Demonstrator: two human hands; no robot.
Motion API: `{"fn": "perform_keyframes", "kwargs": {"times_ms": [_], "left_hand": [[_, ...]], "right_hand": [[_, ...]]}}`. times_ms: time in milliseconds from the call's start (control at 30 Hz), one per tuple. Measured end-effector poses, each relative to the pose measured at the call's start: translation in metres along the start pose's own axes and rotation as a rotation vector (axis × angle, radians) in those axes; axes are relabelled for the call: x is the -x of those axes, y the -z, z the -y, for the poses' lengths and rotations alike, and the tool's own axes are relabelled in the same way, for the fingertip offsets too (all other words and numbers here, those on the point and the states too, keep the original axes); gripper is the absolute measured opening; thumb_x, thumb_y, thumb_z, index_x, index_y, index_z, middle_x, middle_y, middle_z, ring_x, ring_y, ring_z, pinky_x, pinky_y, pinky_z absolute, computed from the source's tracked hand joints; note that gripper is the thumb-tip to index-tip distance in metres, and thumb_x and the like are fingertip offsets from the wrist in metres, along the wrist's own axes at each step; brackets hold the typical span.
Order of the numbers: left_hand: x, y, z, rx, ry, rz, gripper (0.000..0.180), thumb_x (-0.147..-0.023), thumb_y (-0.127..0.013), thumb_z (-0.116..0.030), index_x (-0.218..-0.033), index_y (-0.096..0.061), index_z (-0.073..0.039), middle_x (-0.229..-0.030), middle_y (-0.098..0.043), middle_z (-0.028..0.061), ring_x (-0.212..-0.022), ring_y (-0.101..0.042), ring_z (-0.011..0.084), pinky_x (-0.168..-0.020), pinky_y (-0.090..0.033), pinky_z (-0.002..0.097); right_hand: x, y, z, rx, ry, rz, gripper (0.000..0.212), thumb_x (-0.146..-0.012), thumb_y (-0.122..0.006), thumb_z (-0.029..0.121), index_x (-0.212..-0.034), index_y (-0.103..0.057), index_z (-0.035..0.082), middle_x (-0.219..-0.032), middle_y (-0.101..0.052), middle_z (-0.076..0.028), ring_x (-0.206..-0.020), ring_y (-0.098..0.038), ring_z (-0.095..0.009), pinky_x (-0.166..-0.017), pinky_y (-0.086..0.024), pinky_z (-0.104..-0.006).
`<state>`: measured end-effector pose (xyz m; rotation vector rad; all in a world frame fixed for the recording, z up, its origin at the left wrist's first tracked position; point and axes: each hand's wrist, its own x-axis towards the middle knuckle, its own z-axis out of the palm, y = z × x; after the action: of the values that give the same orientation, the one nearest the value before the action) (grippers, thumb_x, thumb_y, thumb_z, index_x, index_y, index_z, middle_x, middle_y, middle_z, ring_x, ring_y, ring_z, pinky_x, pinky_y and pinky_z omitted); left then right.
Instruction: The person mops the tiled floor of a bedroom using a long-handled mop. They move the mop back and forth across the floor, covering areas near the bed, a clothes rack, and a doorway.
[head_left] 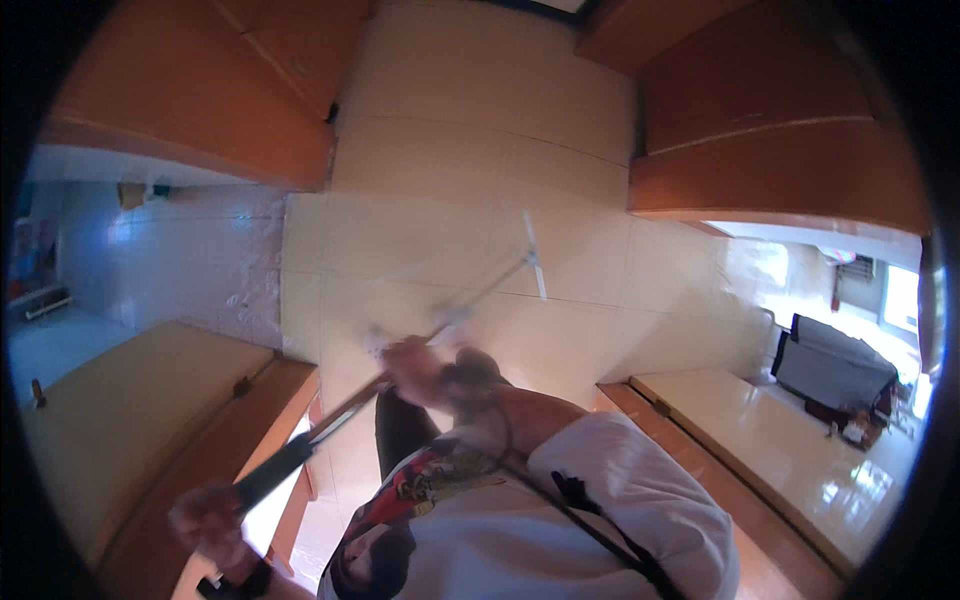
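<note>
A long pole with a thin T-shaped head [345, 413] runs slantwise from the lower left toward the middle of the head view. At its near end, my left hand [212, 522] is closed beside the dark grip, with a dark band on the wrist. My right hand [415, 370] wraps round the shaft farther up, its arm crossing in front of my body. Both hands are smeared by motion. Beyond the right hand, the shaft passes a blurred pale part and ends in a narrow whitish crossbar [535, 255] over the tiled floor. Whether the crossbar touches the floor, I cannot tell.
Beige tiles [470, 180] cover the floor ahead. Orange-brown wooden panels [200, 80] stand at the far left and far right. Cream door-like panels [150, 410] flank me on both sides. At right, grey cloth [835, 365] lies near a bright opening.
</note>
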<state>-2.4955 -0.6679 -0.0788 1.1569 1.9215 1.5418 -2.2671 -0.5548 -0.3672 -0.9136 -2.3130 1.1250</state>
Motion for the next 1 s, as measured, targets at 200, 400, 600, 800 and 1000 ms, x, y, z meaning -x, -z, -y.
{"fn": "perform_keyframes", "kwargs": {"times_ms": [200, 400, 600, 800, 1000], "left_hand": [[0.000, -0.135, 0.060, 0.341, 0.058, 0.906, 0.013, -0.069, -0.057, 0.002, -0.061, -0.048, -0.002, -0.058, -0.048, 0.0096, -0.052, -0.049, 0.0242, -0.054, -0.044, 0.0329], [-0.048, -0.026, 0.087, 0.315, 0.039, 0.774, 0.016, -0.063, -0.055, 0.009, -0.057, -0.047, -0.003, -0.059, -0.050, 0.0098, -0.052, -0.048, 0.0247, -0.055, -0.046, 0.0358], [-0.121, 0.195, 0.077, 0.078, -0.073, 0.238, 0.016, -0.088, -0.050, -0.011, -0.074, -0.044, -0.012, -0.079, -0.048, 0.0050, -0.072, -0.042, 0.0177, -0.066, -0.037, 0.0327], [-0.164, 0.283, 0.002, -0.348, -0.363, 0.089, 0.026, -0.090, -0.043, -0.008, -0.067, -0.034, -0.014, -0.058, -0.036, -0.0005, -0.058, -0.030, 0.0126, -0.055, -0.027, 0.0286], [-0.161, 0.251, -0.033, -0.327, -0.286, 0.080, 0.031, -0.088, -0.047, -0.005, -0.062, -0.033, -0.014, -0.054, -0.031, -0.0015, -0.052, -0.033, 0.0121, -0.053, -0.029, 0.0277]], "right_hand": [[0.114, 0.075, -0.101, 0.236, -0.417, 0.244, 0.012, -0.068, -0.056, 0.005, -0.061, -0.048, 0.011, -0.062, -0.050, -0.007, -0.069, -0.053, -0.030, -0.066, -0.039, -0.0418], [0.044, -0.027, -0.058, 0.076, -0.320, 0.103, 0.006, -0.069, -0.055, 0.006, -0.065, -0.055, 0.009, -0.067, -0.055, -0.008, -0.075, -0.055, -0.031, -0.077, -0.038, -0.0419], [-0.137, -0.187, 0.095, -0.087, -0.092, 0.089, 0.015, -0.068, -0.050, 0.005, -0.082, -0.054, 0.010, -0.080, -0.056, -0.006, -0.087, -0.055, -0.026, -0.087, -0.033, -0.0475], [-0.276, -0.229, 0.218, -0.388, 0.133, 0.126, 0.013, -0.068, -0.051, 0.002, -0.079, -0.055, 0.009, -0.078, -0.058, -0.012, -0.085, -0.055, -0.032, -0.085, -0.034, -0.0453], [-0.330, -0.237, 0.247, -0.474, 0.241, 0.027, 0.010, -0.069, -0.051, 0.001, -0.075, -0.055, 0.009, -0.074, -0.058, -0.012, -0.081, -0.056, -0.034, -0.074, -0.039, -0.0432]]}}
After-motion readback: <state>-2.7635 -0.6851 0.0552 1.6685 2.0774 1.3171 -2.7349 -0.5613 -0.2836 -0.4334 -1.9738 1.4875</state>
